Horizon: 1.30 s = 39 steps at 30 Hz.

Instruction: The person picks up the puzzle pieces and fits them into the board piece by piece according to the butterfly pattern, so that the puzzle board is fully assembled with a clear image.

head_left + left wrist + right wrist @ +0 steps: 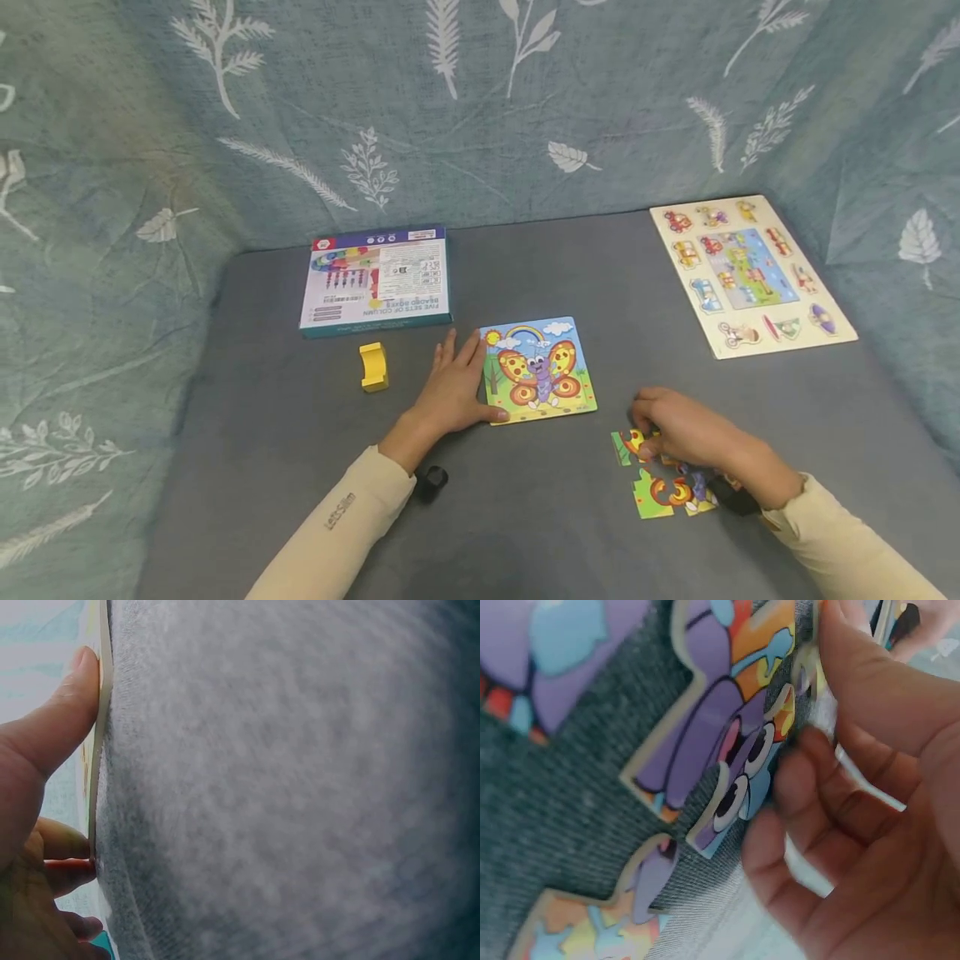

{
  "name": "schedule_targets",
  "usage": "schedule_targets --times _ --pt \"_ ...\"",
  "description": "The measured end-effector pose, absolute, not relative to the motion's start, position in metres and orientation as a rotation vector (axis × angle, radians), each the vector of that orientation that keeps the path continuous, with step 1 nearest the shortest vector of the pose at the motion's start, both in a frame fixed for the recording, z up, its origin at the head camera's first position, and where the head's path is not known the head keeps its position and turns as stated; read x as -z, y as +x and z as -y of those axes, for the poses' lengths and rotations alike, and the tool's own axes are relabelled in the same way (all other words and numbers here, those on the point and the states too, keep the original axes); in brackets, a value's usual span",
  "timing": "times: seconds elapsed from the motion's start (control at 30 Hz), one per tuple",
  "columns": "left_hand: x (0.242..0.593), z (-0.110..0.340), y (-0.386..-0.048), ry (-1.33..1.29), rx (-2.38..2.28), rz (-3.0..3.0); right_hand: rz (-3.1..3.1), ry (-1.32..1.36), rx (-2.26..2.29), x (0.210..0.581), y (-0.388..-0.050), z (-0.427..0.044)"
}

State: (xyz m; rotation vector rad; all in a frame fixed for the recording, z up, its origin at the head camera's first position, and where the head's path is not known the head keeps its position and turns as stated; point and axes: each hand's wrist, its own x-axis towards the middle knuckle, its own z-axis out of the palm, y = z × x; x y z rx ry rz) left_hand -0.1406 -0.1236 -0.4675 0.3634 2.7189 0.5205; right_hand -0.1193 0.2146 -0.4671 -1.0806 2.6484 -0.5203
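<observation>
Cloth (480,117) with white leaves hangs behind the grey desk (540,500). On the desk, the big puzzle (759,316) lies far off to the right, and the box (375,283) far off to the left. Closer in, a flat board (538,371) with a butterfly lies face up, almost square, a bit wider than it is tall. The left hand (450,392) is at its left side, thumb and first finger spread wide and touching it, not wrapped around it. The right hand (686,429) is apart from the board, to the right and nearer the person. A yellow block (373,368) stands left of the left hand. Smallest are the pieces (652,496), lying under the right hand and just beside it, so that hand is the nearer one; from them, the board lies ahead and to the left. The right hand's fingers are bent, its thumb by a piece, but I cannot tell if it has hold of one. It hides some pieces, so I cannot count them. The right wrist view cuts some off. The left wrist view is mostly blurry grey, showing only the board's thin edge.
</observation>
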Motion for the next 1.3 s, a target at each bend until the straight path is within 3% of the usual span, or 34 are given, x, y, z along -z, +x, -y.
schedule_targets --times 0.3,0.7,0.97,1.3 --pt "0.467 0.125 -0.141 0.365 -0.528 -2.723 -2.651 -1.004 0.417 0.460 -0.123 -0.208" --pt "0.467 0.125 -0.141 0.375 -0.536 -2.724 -2.696 -1.181 0.546 0.462 -0.130 -0.199" --pt "0.468 0.127 -0.142 0.357 -0.543 -2.727 -2.541 -1.110 0.848 0.427 -0.170 -0.139" --pt "0.467 0.126 -0.139 0.363 -0.528 -2.732 -2.345 -0.793 0.874 0.444 -0.208 -0.071"
